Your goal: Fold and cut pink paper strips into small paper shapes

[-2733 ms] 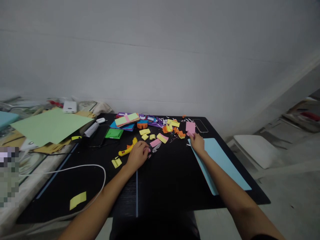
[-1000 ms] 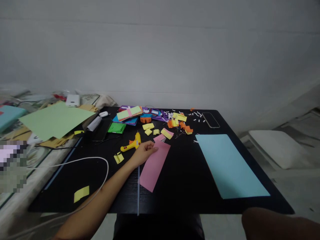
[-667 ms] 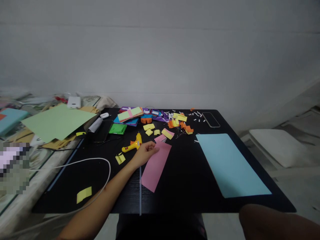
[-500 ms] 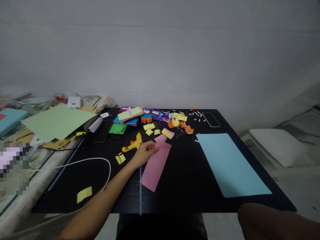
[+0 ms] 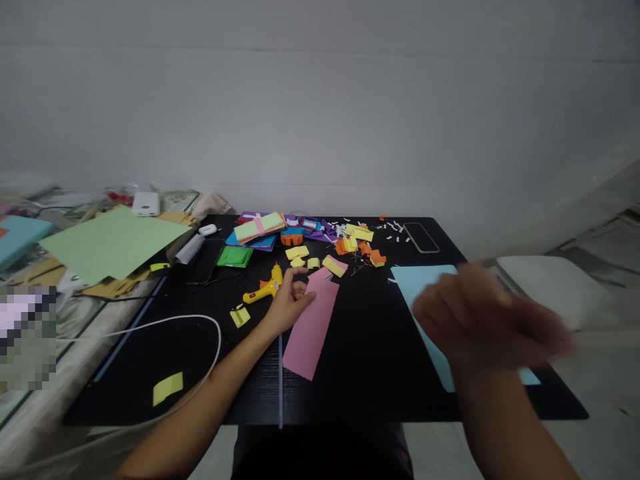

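Note:
My left hand [image 5: 290,303] is at the upper left edge of a long pink paper strip [image 5: 311,333] lying on the black table. Its thumb rests on the paper and the other fingers curl beside the edge, pinching it. My right hand [image 5: 475,320] is raised over a light blue sheet [image 5: 415,283], smeared by motion, so its fingers cannot be made out. A yellow glue gun [image 5: 265,287] lies just left of my left hand. Small folded yellow papers [image 5: 297,252] and a yellow-and-pink piece [image 5: 335,265] lie beyond the strip.
Bundled paper strips [image 5: 260,228], green papers [image 5: 235,257] and orange scraps [image 5: 377,258] lie at the back. A phone [image 5: 421,238] is at back right. On the left, a white cable [image 5: 200,316] crosses the table, near a pale green sheet [image 5: 115,240].
My right hand has risen from the bottom right edge to above the blue sheet. My left hand's fingers have lifted and spread slightly, and the pink strip has turned a little.

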Tool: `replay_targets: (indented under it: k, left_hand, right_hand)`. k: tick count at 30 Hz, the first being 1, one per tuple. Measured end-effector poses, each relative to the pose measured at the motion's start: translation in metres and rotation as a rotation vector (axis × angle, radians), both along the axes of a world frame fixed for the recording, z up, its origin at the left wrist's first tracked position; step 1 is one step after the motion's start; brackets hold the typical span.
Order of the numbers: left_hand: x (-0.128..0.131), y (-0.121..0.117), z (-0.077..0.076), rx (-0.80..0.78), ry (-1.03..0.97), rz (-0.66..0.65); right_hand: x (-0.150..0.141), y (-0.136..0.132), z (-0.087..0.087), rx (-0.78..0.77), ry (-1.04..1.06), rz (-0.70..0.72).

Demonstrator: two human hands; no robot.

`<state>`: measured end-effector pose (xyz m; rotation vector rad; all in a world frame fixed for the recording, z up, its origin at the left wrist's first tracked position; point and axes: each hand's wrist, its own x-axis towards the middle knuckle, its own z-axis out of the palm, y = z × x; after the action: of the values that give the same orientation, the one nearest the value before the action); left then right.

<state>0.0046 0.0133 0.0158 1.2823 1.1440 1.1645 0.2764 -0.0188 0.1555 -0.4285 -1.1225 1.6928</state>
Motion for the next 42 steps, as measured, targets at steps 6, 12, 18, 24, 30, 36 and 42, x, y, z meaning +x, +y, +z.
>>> replay_targets:
  k: [6,12,18,24,30,36,42]
  left_hand:
    - [-0.001,-0.003,-0.001,0.142,0.28,-0.109]
    - [0.002,-0.002,-0.004,0.102,0.31,-0.116]
    - [0.009,-0.006,-0.002,0.08,0.236,-0.181]
    - [0.015,-0.007,-0.01,0.056,0.167,-0.172]
    - [0.014,-0.004,-0.009,0.053,0.187,-0.09]
    - [0.01,-0.003,-0.003,0.046,0.175,-0.028]
    - [0.004,0.0,0.001,0.003,0.182,-0.002]
  right_hand:
    - [-0.056,0.061,-0.041,-0.2,0.125,-0.116]
    - [-0.084,0.079,-0.079,-0.341,0.161,-0.064]
    - [-0.101,0.078,-0.085,-0.368,0.193,-0.016]
    - [-0.118,0.075,-0.09,-0.365,0.2,0.04]
    - [-0.125,0.075,-0.095,-0.35,0.2,0.039]
    - [-0.101,0.085,-0.092,-0.332,0.136,-0.043]
    - [-0.052,0.103,-0.095,-0.297,0.08,-0.272]
